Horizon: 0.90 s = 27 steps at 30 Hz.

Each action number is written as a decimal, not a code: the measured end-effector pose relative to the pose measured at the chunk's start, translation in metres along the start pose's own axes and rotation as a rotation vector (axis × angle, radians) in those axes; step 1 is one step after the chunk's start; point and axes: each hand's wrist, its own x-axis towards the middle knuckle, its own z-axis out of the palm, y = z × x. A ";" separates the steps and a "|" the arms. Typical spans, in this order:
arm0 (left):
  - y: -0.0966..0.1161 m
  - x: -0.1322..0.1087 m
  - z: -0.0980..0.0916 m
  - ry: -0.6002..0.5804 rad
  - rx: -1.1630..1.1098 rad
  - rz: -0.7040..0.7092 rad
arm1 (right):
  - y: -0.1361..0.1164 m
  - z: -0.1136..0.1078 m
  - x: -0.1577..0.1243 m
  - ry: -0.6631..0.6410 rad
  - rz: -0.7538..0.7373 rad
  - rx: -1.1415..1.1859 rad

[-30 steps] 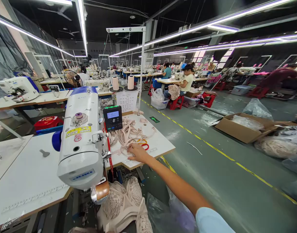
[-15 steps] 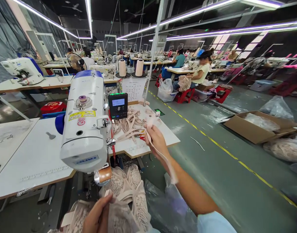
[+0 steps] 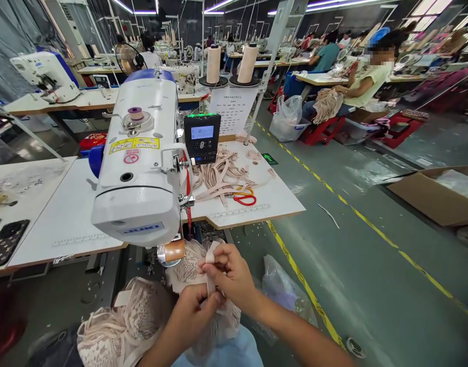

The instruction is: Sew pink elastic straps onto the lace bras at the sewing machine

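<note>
My right hand (image 3: pixel 232 275) pinches the upper part of a beige strap (image 3: pixel 211 257) between thumb and fingers. Just below it, my left hand (image 3: pixel 198 311) is closed on the same strap, its fingertips almost touching the right hand. Beige lace bra pieces (image 3: pixel 186 262) hang behind and under both hands, partly hidden by them. Close to the hands on the left is the sewing machine's (image 3: pixel 138 206) free arm with a copper-coloured end (image 3: pixel 175 251). More lace bras (image 3: pixel 142 311) are heaped at the lower left, by my left forearm.
On the white machine table (image 3: pixel 283 196) lie a pile of beige straps (image 3: pixel 221 173) and red-handled scissors (image 3: pixel 244 198). A control panel (image 3: pixel 202 138) and two thread cones (image 3: pixel 247 63) stand behind. Plastic bags (image 3: pixel 283 285) lie on the floor at right; a co-worker (image 3: pixel 366 76) sits beyond.
My right hand has come down from over the table edge to my left hand, bringing the strap end with it. The view has tilted downward, and the scissors now show fully.
</note>
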 end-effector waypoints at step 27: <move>-0.003 0.000 -0.055 0.584 0.807 0.505 | 0.004 -0.014 0.077 -0.027 0.193 0.069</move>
